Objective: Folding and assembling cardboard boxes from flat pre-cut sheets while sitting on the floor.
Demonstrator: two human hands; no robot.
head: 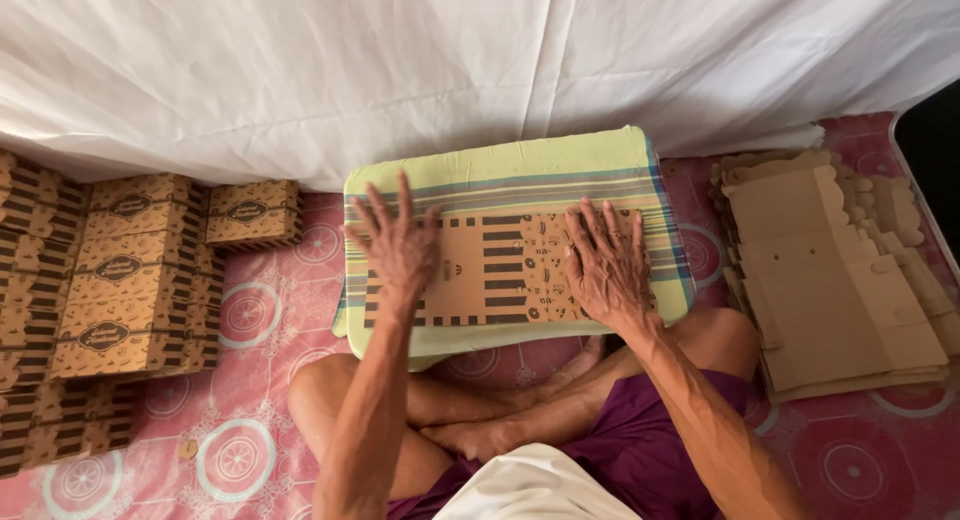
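1. Pressing down with both palms, the person flattens a printed carton blank [500,270] that lies across the middle of a cushion [500,165], nearer its front edge than its back.
2. The left hand [400,245] is spread wide, fingers fanned and pointing away from the body, and rests on the blank's left end; it grips nothing.
3. The left forearm runs nearly straight up from the lap to the wrist.
4. The right hand [607,265] is also flat and open, fingers slightly apart, covering the blank's right end near the cushion's right edge.
5. The right forearm comes in at a slant from the lower right, wrist bent a little.
6. The cushion sits on the person's crossed legs, its back edge against a white sheet [480,60].
7. Folded boxes [120,270] are stacked on the pink mat [260,310] to the left.
8. A pile of plain flat blanks [830,280] lies on the mat to the right, well apart from the hands.
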